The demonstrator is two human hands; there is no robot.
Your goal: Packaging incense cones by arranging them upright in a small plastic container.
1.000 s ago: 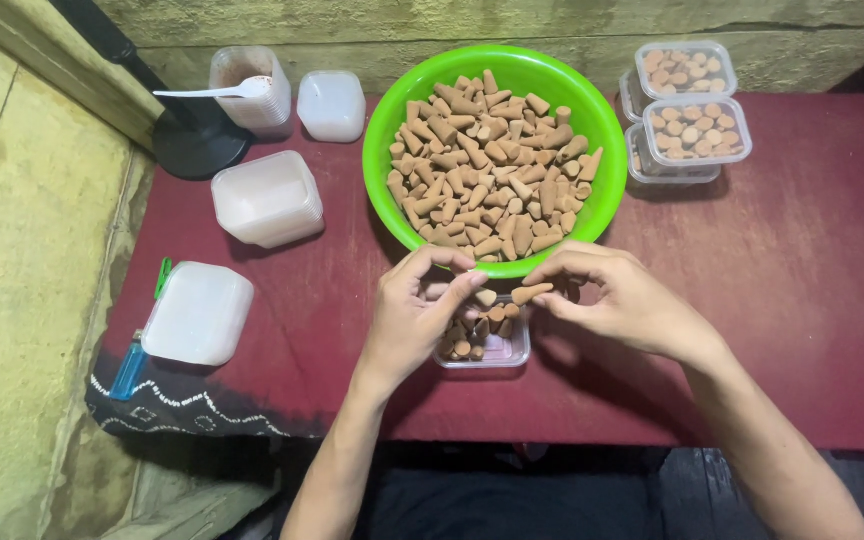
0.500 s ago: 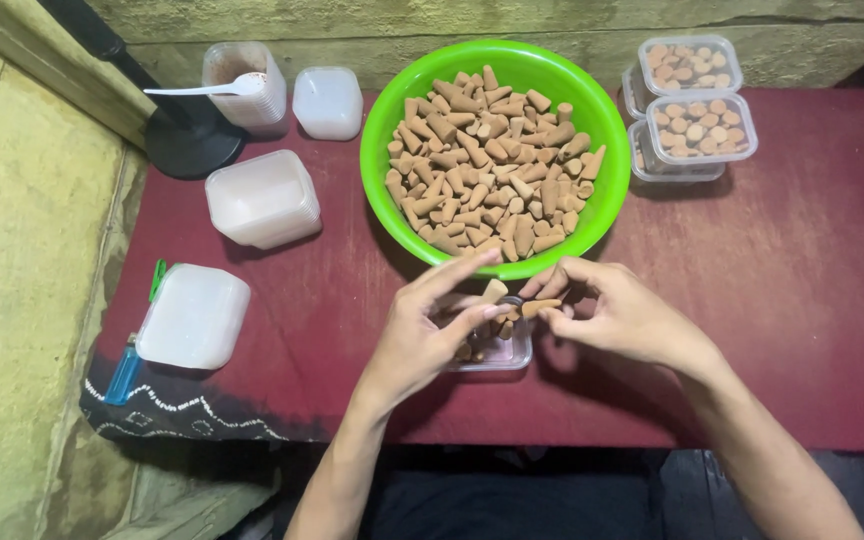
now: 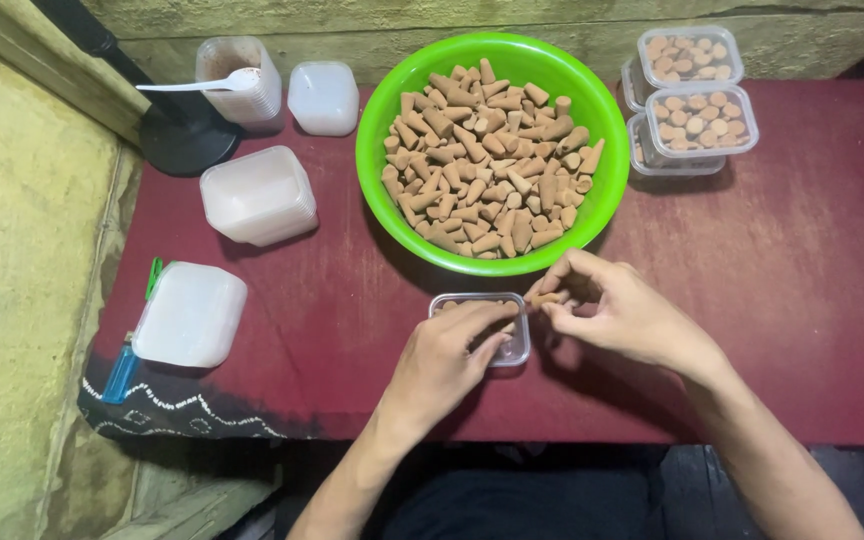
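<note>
Left hand is resting over the small clear tub, fingers loosely curled on its rim and inside; the tub is sitting just in front of the bowl. Right hand is pinching a cone beside it. Tub fill is hidden. Green bowl is holding plenty of cones, so most is left. Filled, lidded tubs are stacking at far right.

Small home packing bench. Maroon cloth-covered table against rough wall. Green bowl of incense cones; filled tubs stacked.
</note>
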